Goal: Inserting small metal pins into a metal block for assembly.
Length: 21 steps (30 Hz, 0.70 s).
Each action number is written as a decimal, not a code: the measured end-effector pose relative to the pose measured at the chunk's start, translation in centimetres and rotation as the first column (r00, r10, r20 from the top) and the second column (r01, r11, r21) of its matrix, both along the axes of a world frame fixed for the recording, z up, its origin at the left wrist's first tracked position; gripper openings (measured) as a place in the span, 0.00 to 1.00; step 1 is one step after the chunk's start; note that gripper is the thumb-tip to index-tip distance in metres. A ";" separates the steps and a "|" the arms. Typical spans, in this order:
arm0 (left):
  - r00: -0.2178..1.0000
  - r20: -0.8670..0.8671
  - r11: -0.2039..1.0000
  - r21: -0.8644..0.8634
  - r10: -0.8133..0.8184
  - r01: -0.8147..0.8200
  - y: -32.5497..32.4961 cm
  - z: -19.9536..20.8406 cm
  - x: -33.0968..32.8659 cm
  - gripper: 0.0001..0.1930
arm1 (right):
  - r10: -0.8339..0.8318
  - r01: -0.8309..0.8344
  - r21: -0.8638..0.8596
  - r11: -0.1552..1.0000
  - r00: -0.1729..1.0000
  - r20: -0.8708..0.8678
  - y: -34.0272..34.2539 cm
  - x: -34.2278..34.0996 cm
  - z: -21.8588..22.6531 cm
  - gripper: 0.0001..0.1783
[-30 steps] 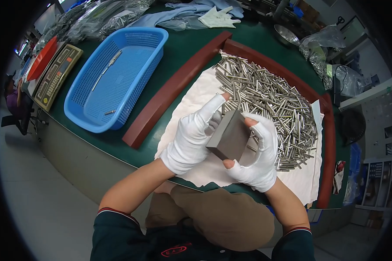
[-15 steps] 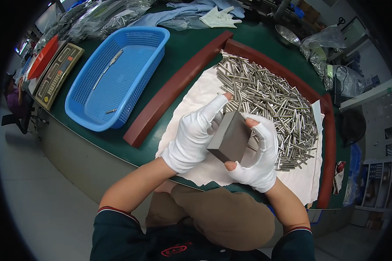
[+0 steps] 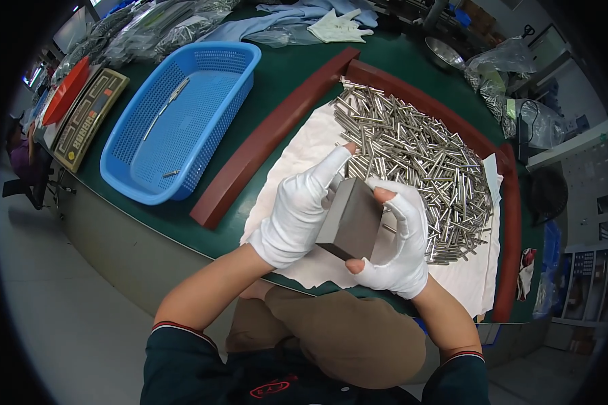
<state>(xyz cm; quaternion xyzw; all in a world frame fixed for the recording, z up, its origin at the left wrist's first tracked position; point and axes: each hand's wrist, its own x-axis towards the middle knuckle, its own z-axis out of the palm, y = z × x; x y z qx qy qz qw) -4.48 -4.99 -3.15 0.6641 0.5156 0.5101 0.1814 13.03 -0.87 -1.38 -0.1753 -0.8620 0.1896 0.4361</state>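
Head view: block held above the cloth, near the pins.
Right hand clamped on its edges; left hand's fingers partly hidden, grip unclear. Likely heavy, stiff, smooth: best gripped by opposite edges.

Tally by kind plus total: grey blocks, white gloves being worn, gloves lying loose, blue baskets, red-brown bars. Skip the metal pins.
Grey block: 1
Worn white gloves: 2
Loose glove: 1
Blue basket: 1
Red-brown bars: 3
Total: 8
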 end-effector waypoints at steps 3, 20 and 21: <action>0.999 0.044 0.999 -0.039 -0.010 0.012 -0.1 -0.1 -0.1 0.36 | -0.110 0.108 -0.081 0.991 0.994 -0.020 0.1 0.3 -0.7 0.43; 0.978 0.182 0.995 0.008 -0.101 0.101 0.1 -0.8 0.2 0.39 | -0.136 0.134 -0.087 0.987 0.990 -0.021 0.3 0.0 -0.9 0.43; 0.980 0.177 0.996 0.010 -0.086 0.086 0.1 -0.9 0.1 0.39 | -0.139 0.137 -0.103 0.985 0.990 -0.016 0.4 0.0 -0.9 0.42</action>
